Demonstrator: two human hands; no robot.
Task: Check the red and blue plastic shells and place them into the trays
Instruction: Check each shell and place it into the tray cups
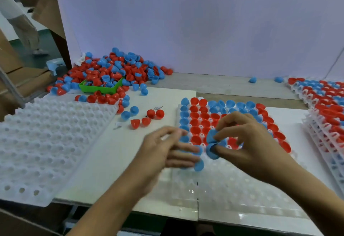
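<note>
A white tray (232,185) lies in front of me, its far rows filled with red and blue shells (200,122). My right hand (247,142) hovers over the filled part and pinches blue shells (212,143) between thumb and fingers. My left hand (167,148) is blurred at the tray's left edge, its fingers curled around blue shells (198,165). A large heap of loose red and blue shells (115,70) lies at the back left.
An unfilled white tray (46,142) sits at the left. A green box (100,87) stands in the heap. Several loose shells (147,116) lie between the trays. Stacked filled trays (323,105) stand at the right. A white board rises behind. A person stands far left.
</note>
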